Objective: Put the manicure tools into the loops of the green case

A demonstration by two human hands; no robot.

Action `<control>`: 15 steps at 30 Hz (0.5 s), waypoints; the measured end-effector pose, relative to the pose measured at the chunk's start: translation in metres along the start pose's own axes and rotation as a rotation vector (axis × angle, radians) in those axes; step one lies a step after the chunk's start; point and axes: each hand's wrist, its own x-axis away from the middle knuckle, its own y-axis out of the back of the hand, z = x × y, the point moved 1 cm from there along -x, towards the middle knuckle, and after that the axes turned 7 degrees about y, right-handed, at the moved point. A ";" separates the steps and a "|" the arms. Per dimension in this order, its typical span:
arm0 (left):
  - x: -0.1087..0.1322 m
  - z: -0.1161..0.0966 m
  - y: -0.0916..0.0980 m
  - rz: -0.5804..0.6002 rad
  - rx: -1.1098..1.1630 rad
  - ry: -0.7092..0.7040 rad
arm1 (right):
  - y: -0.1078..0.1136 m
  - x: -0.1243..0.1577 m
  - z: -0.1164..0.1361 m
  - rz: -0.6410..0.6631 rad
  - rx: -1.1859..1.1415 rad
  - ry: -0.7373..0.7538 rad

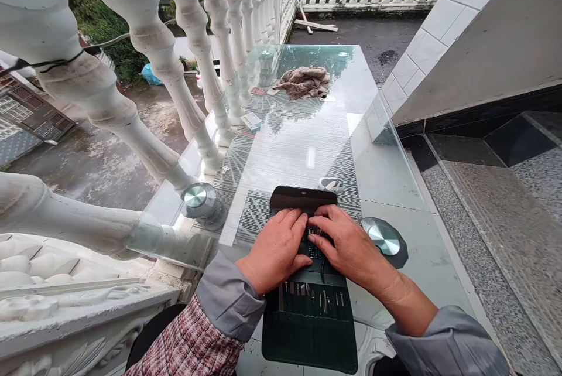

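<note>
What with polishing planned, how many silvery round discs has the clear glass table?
4 show: near-left disc, near-right disc beside the bare right hand, far-left disc, far-right disc.

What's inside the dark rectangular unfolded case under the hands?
The case holds slim metal tools in a row toward its near end. A dark dotted piece shows between the left hand and right hand; what they cover can't be seen.
</note>
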 end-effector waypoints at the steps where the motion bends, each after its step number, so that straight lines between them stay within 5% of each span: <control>1: 0.000 0.001 -0.001 -0.001 0.003 -0.001 | 0.000 0.001 0.000 0.009 -0.006 0.009; 4: 0.000 0.002 -0.002 0.000 0.006 -0.002 | 0.000 0.003 0.001 0.015 -0.033 0.035; 7: 0.000 0.003 -0.001 0.005 0.011 0.002 | 0.006 0.005 -0.003 -0.112 -0.070 0.038; 11: 0.000 0.003 0.000 0.019 0.010 0.011 | 0.026 0.016 -0.026 -0.381 -0.034 -0.216; 15: 0.000 0.006 0.000 0.012 -0.010 0.033 | 0.036 0.034 -0.048 -0.305 0.099 -0.381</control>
